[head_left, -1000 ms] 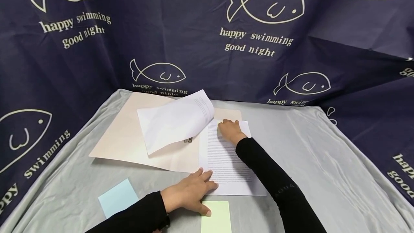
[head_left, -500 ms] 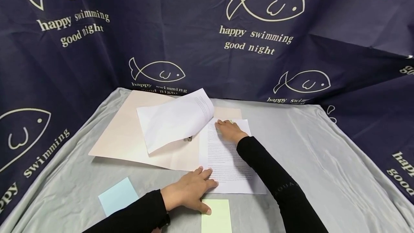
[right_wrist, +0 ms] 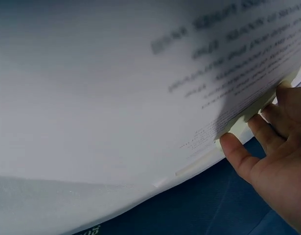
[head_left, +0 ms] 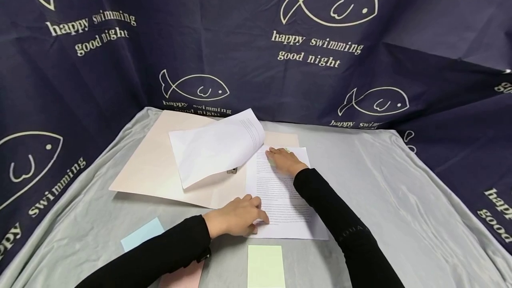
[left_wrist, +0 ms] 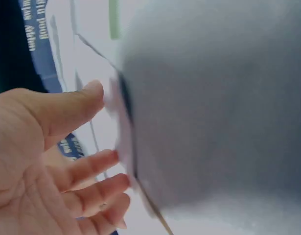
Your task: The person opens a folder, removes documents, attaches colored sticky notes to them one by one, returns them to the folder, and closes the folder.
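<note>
A printed page [head_left: 284, 203] lies on the right part of an open pale pink folder [head_left: 144, 163]. My left hand [head_left: 238, 217] is at the page's lower left corner. In the left wrist view, its thumb and fingers [left_wrist: 99, 161] are spread apart at a paper edge, with no clear pinch. At the top of the page, my right hand [head_left: 285, 161] presses a small pale green sticky note [right_wrist: 241, 122] with extended fingertips. Most of that note is hidden under the hand in the head view. A sheet turned over to the left [head_left: 216, 150] curls up above the folder.
A pale green paper pad [head_left: 265, 266] lies at the front. To its left is a pink paper [head_left: 184, 275], partly under my left sleeve. A light blue paper [head_left: 144, 233] is also partly covered. Dark blue fish-print cloth [head_left: 256, 48] hangs behind the grey-covered table [head_left: 360, 177].
My left hand has left the green pad, and its fingers have bent at the page's corner. My right fingers have flattened and shifted slightly left at the top of the page.
</note>
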A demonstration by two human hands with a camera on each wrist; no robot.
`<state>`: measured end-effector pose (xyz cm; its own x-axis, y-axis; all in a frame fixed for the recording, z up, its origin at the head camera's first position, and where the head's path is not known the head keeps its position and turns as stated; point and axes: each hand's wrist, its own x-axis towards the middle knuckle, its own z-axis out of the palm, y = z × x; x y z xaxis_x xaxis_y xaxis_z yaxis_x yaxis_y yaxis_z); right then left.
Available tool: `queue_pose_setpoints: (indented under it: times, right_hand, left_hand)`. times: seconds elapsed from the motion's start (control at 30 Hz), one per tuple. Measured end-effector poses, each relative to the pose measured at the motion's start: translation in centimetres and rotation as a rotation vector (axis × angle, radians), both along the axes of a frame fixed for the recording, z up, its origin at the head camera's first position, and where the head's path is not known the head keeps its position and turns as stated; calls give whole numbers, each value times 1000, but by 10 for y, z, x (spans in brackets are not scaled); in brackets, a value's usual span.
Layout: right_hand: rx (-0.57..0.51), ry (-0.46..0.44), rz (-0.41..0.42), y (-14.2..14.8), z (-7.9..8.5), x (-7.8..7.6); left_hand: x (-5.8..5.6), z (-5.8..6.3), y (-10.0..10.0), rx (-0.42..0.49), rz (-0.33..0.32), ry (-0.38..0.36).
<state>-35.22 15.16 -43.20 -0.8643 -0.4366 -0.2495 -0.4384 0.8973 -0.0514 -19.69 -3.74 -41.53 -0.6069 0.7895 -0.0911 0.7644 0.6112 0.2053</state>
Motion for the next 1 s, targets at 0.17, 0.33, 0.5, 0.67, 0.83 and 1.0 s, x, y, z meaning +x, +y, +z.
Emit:
queue_pose_setpoints:
  times: [0.17,0.33,0.5,0.67,0.83,1.0]
  right_hand:
    - [-3,-8,2,-4,2,-1]
    - [-14,-16,5,-4,2,0]
    - [-32,-15,-15,-1,3,1]
    - [-44,6,-49,1,0,2]
    - [-21,46,-82,0,-3,3]
    - [16,70,-113,-2,-2,2]
  left_hand:
    - [-11,-4,-2,47,85,7]
    - [-18,-6,-7,-3,170,-64]
    - [-24,-7,-9,-33,202,-130]
    - [-26,-7,-8,-59,202,-120]
    - [-26,-7,-7,-64,214,-124]
    - [-27,-9,-7,-64,221,-122]
